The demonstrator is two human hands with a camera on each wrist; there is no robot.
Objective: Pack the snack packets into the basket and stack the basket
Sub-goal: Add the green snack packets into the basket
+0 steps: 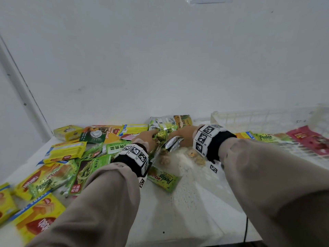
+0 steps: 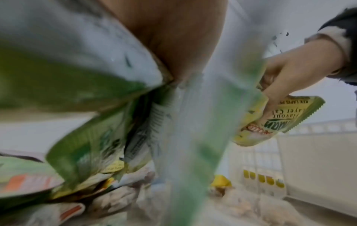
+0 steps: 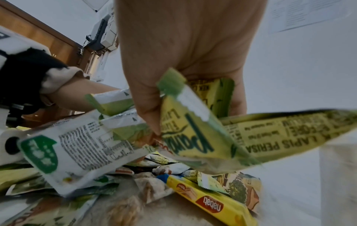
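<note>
Both hands meet over the far middle of the white table (image 1: pixel 187 211). My left hand (image 1: pixel 146 137) grips a bunch of green and white snack packets (image 1: pixel 161 135); they fill the left wrist view as blurred green packets (image 2: pixel 100 137) under my palm (image 2: pixel 173 38). My right hand (image 1: pixel 181 135) grips several yellow-green Pandan packets (image 3: pixel 193 130), with silver packet edges (image 1: pixel 173 142) showing below it. The white slatted basket (image 1: pixel 258 118) stands at the right, just beyond my right wrist. A yellow packet, a Pandan packet (image 1: pixel 268 138) and a red packet (image 1: pixel 309 139) lie in it.
Loose packets cover the table's left half: yellow wafer packs (image 1: pixel 65 152), green bean pouches (image 1: pixel 90 166), an orange box (image 1: pixel 106 132). One Pandan packet (image 1: pixel 163 178) and a clear bag of biscuits (image 1: pixel 187 157) lie below my hands. A white wall stands close behind.
</note>
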